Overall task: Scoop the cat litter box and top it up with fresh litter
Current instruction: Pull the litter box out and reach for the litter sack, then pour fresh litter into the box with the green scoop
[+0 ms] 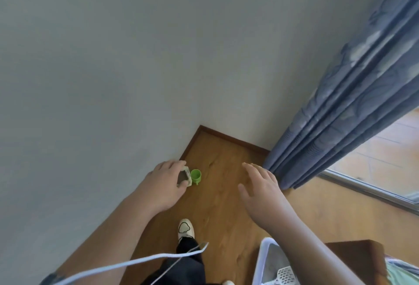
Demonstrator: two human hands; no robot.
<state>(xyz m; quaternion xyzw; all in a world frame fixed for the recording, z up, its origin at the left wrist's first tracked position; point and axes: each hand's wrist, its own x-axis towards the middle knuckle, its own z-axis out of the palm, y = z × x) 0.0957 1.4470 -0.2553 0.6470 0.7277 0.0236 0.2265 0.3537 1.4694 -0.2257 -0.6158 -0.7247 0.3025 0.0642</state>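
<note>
Looking down into a room corner now. My left hand (pixel 165 185), centre-left of the frame, has its fingers (pixel 181 185) curled round a small whitish object (pixel 183 177) with a grey face. I can't tell what it is. Just beside it in the picture, a green cup (pixel 195 175) stands on the wooden floor (pixel 226 205) close to the wall (pixel 113 80).

My right hand (pixel 260 191) hovers to the right of centre, fingers spread and relaxed, holding nothing. It sits in front of the foot of the blue curtain (pixel 340 103).

The litter box (pixel 264 253) is down in the lower right corner, partly cut off by the frame edge and hidden behind my right forearm. A white slotted scoop (pixel 286 274) lies inside it.

My read: scooping hasn't started, and I'm sorting out small items in the corner first.

To do this well, I'd:
- settle the left hand's item quickly;
- turn toward the lower right and let the free right hand take the scoop by its handle;
- mind the white cable (pixel 136 262) that crosses the lower frame, so it doesn't trail into the box;
- watch where the white shoe (pixel 186 228) steps, since the cup could easily be kicked over.
</note>
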